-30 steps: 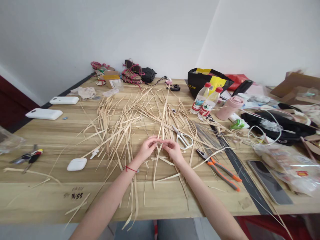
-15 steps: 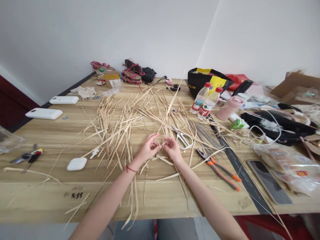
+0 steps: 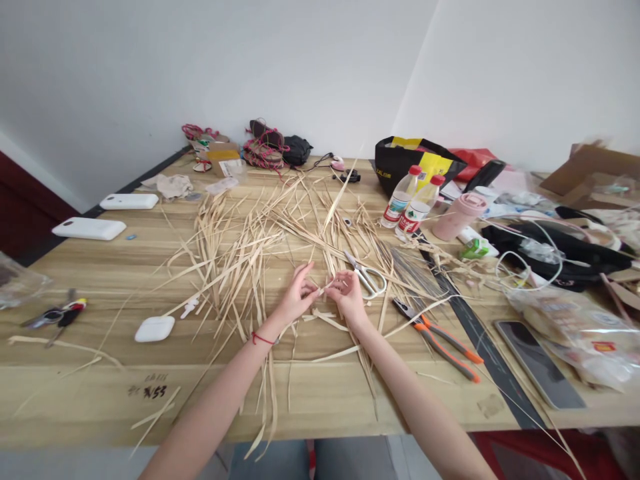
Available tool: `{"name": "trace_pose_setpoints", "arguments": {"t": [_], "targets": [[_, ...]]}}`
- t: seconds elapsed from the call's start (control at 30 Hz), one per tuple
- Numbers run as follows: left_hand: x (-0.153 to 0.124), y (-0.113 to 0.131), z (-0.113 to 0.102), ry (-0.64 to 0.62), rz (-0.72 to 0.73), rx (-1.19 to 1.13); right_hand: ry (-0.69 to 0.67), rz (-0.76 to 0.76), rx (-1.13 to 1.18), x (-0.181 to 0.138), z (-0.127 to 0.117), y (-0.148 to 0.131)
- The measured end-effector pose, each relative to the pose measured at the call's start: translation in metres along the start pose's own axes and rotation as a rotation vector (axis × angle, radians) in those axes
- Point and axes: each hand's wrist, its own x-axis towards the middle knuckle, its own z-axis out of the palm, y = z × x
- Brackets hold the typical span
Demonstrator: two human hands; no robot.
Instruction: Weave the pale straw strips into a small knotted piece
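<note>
Both hands meet over the table around one pale straw strip (image 3: 323, 291), its short middle stretch showing between the fingertips. My left hand (image 3: 299, 293) pinches it from the left with thumb and forefinger, a red cord bracelet at the wrist. From the right, my right hand (image 3: 346, 293) pinches the same strip, fingers curled. A long upright strip (image 3: 341, 193) rises beyond the hands. Loose straw strips (image 3: 250, 247) lie spread out behind and to the left. White-handled scissors (image 3: 371, 281) rest just right of my right hand, and orange-handled pliers (image 3: 440, 340) lie further right.
Two red-capped bottles (image 3: 400, 197) and a pink cup (image 3: 459, 217) stand at the back right, before a black and yellow bag (image 3: 395, 160). A phone (image 3: 537, 363) lies at the right. A white earbud case (image 3: 155, 329) and keys (image 3: 60, 313) are at the left.
The fingers have shifted slightly on the strip, and my left fingers are a little more spread. The long upright strip has swung slightly left. Other things stay put.
</note>
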Motion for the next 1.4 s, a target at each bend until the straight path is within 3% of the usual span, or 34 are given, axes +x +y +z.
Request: {"name": "trace_pose_setpoints", "arguments": {"t": [0.13, 0.37, 0.57, 1.0, 1.23, 1.4], "targets": [[0.001, 0.001, 0.0, 0.006, -0.033, -0.048, 0.031, 0.0, 0.023, 0.0, 0.0, 0.0], [-0.001, 0.007, 0.002, 0.028, 0.011, -0.014, -0.112, 0.128, -0.006, -0.002, 0.0, 0.008], [-0.002, 0.005, 0.004, 0.05, 0.005, -0.005, -0.139, 0.159, 0.013, 0.0, -0.002, 0.007], [-0.003, 0.009, 0.004, 0.083, 0.048, 0.088, -0.138, 0.152, -0.037, 0.0, -0.001, 0.005], [-0.003, 0.012, 0.005, 0.113, 0.136, 0.145, -0.238, 0.186, -0.149, -0.004, 0.003, 0.002], [-0.002, 0.013, 0.004, 0.137, 0.111, 0.139, -0.238, 0.159, -0.167, -0.004, 0.001, 0.003]]}}
